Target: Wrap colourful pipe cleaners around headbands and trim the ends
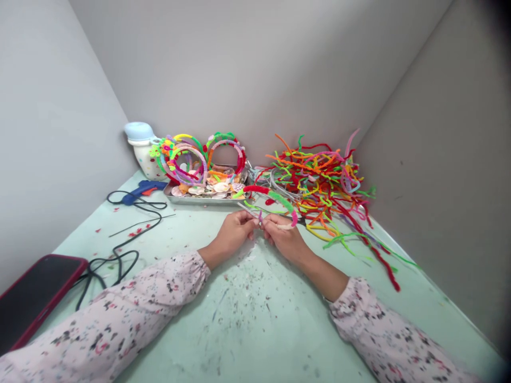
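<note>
Between my two hands is a headband (282, 199) partly wrapped in red, green and pink pipe cleaner. A pale, thin bare end of it points up and to the left above my left fingers. My left hand (233, 232) is closed in a pinch on this end, beside a short purple pipe cleaner (261, 216). With fingers bent, my right hand (284, 240) grips the wrapped pale pink part. The fingertips of both hands nearly meet and hide the exact point of contact.
Behind my hands stands a metal tray (207, 201) of shells with finished colourful headbands (187, 159). Loose pipe cleaners (315, 170) heap up on the right. Leftward are a blue glue gun (139, 190), its black cord (120, 255), a white bottle (146, 157) and a phone (35, 292). Grey walls enclose the table.
</note>
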The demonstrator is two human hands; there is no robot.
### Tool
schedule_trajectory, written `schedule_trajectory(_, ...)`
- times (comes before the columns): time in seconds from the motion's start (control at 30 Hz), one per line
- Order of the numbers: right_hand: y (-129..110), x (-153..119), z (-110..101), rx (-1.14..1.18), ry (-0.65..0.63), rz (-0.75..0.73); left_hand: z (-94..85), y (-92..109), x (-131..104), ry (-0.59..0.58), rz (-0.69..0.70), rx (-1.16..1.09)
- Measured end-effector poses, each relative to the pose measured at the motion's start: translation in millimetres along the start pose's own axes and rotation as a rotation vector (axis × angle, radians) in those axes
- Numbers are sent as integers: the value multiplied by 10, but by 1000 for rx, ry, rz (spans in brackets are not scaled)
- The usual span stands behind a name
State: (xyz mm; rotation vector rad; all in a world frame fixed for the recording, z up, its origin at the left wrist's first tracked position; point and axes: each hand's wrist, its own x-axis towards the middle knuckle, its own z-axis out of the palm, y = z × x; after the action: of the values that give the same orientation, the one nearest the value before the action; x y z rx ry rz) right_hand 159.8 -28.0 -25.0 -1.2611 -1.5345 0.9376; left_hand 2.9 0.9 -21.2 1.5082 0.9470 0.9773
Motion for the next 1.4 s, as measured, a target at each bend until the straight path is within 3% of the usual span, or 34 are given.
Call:
schedule_trajectory(0.93, -44, -39, 11, -137, -7, -172, 18, 40, 11, 36, -31, 9)
schedule_trajectory(1.4, -60, -40, -2, -134, 9, -118, 25, 38, 10, 23, -40, -46)
